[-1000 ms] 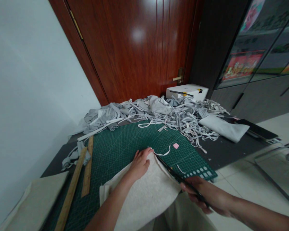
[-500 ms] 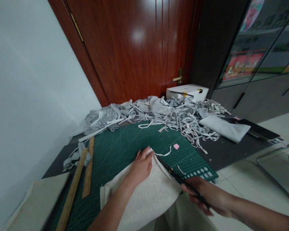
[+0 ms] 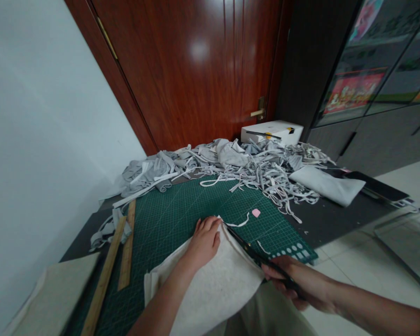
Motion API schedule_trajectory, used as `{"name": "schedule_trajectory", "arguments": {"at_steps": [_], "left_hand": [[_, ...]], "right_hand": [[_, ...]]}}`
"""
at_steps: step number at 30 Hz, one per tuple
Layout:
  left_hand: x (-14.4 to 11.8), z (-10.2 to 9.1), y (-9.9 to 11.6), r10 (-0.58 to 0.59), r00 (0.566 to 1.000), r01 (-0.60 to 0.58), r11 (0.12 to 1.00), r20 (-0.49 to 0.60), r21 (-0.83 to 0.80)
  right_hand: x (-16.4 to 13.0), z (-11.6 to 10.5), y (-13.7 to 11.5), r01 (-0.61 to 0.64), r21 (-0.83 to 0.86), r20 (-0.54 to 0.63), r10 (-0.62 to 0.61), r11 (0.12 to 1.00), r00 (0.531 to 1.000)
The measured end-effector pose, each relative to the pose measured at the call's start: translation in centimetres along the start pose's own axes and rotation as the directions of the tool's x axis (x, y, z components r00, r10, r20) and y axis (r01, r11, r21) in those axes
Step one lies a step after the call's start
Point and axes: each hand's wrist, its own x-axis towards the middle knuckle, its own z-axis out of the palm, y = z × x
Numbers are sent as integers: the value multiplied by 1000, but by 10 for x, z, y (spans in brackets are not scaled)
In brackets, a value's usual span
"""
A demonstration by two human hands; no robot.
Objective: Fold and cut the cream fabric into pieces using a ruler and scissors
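My left hand (image 3: 205,241) lies flat on a folded pale grey felt sheet (image 3: 210,284) that hangs over the near edge of a green cutting mat (image 3: 182,210). My right hand (image 3: 294,282) grips black scissors (image 3: 252,254) whose blades run along the sheet's right edge, tips close to my left fingertips. A thin curved offcut (image 3: 238,222) and a small pink chalk piece (image 3: 255,213) lie on the mat just beyond the blades.
A heap of grey fabric strips (image 3: 231,168) covers the back of the dark table. A folded grey cloth (image 3: 327,185), a white box (image 3: 271,132) and two wooden rulers (image 3: 115,254) lie around the mat. A brown door (image 3: 196,70) stands behind.
My right hand and the scissors have edged slightly forward along the felt's edge. My left hand stays pressed on the sheet.
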Motion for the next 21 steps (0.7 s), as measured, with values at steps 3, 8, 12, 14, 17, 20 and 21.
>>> {"name": "schedule_trajectory", "arguments": {"at_steps": [3,8,12,14,17,20,21], "left_hand": [[1,1,-1,-16,1000,16,1000,14,-8],[0,1,-1,-44,999,44,999,11,-15],[1,2,-3,-45,999,45,996,5,-79],[1,3,-5,-52,999,53,991,9,-123],[2,6,-10,-81,997,79,976,-1,-205],[3,8,-13,-105,994,97,958,-15,-269],[3,9,-14,-108,994,99,955,-15,-279]], "right_hand": [[2,1,-2,-7,1,-8,7,1000,1000],[4,1,-1,9,-27,-9,-9,1000,1000],[6,2,-2,-2,-34,-19,2,999,1000],[6,2,-3,-5,-51,-38,4,999,999],[6,4,-5,-1,-87,-54,-4,996,999],[6,6,-8,6,-109,-47,-12,994,999],[6,7,-9,13,-115,-46,-19,993,999]]}}
